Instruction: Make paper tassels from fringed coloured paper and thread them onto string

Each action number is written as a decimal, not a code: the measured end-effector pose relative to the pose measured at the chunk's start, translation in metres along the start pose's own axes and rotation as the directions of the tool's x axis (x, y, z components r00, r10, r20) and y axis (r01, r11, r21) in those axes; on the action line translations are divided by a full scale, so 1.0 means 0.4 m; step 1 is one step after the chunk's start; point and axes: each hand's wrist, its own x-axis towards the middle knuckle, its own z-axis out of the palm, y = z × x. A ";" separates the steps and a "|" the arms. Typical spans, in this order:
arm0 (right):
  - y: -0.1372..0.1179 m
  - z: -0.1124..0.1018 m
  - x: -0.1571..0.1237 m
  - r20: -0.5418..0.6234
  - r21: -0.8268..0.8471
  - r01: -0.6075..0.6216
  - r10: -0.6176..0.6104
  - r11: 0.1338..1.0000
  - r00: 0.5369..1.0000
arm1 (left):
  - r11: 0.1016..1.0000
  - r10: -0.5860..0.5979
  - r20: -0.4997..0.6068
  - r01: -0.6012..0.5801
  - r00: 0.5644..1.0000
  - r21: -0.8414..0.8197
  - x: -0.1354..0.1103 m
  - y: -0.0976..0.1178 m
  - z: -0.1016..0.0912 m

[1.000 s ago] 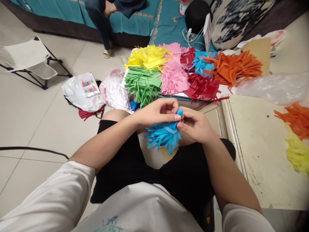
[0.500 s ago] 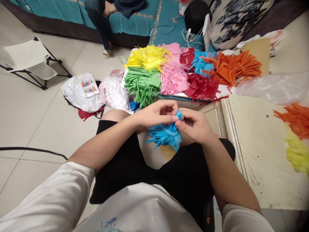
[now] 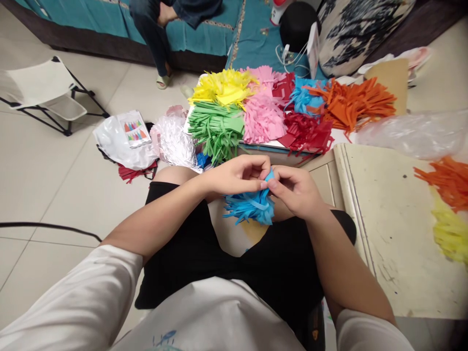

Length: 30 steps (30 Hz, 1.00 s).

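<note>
A blue paper tassel (image 3: 250, 205) hangs over my lap, its fringe spread down and to the left. My left hand (image 3: 245, 174) pinches its top end between thumb and fingers. Close against it, my right hand (image 3: 293, 187) grips the same blue top from the other side. The fingertips of both hands nearly meet and partly hide the part they hold. Beyond my hands lie piles of fringed tassels: green (image 3: 217, 124), yellow (image 3: 223, 87), pink (image 3: 263, 117), dark red (image 3: 307, 131), blue (image 3: 306, 93) and orange (image 3: 356, 102).
A cream table (image 3: 395, 234) stands at my right, with orange strips (image 3: 446, 180) and yellow strips (image 3: 451, 229) on it. Clear plastic (image 3: 413, 132) lies at its far end. White bags (image 3: 124, 146) rest on the floor near a folding stool (image 3: 40, 83). Another person's legs (image 3: 151, 34) show by the sofa.
The blue tassel's fringe has swung slightly and gathered a little, and its pinched top sits slightly lower. Both hands keep their hold with small finger shifts.
</note>
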 end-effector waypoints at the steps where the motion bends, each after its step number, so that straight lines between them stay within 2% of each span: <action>1: -0.002 -0.001 0.000 0.006 -0.007 0.001 -0.001 1.000 1.000 | 1.000 -0.006 0.008 0.006 1.000 -0.001 -0.001 0.000 0.000; 8: -0.011 -0.004 0.001 0.039 0.044 -0.029 0.027 0.999 0.999 | 1.000 -0.003 0.013 0.003 1.000 0.006 -0.003 0.008 -0.004; 13: 0.000 0.013 0.007 -0.075 0.125 0.043 -0.034 0.991 0.997 | 0.999 0.046 -0.055 -0.045 0.997 0.020 0.003 -0.002 -0.009; 16: 0.006 0.029 0.009 -0.138 0.071 0.125 -0.114 0.990 0.984 | 0.998 0.055 -0.086 -0.057 0.995 -0.031 0.003 -0.017 -0.014; 21: 0.007 0.062 0.009 -0.365 -0.037 0.216 -0.215 0.976 0.906 | 0.986 -0.054 -0.123 0.033 0.991 -0.163 0.000 -0.038 0.003; 24: 0.004 0.076 0.009 -0.462 -0.063 0.195 -0.202 0.979 0.864 | 0.985 -0.013 -0.096 -0.004 0.995 -0.171 0.003 -0.032 0.026; 27: 0.003 0.078 0.007 -0.505 -0.109 0.186 -0.216 0.976 0.836 | 0.992 0.050 -0.109 -0.062 0.993 -0.106 0.007 -0.022 0.045; 30: 0.004 0.064 0.006 -0.532 -0.191 0.170 -0.248 0.967 0.810 | 0.991 0.123 -0.210 -0.110 0.970 0.071 0.009 -0.023 0.046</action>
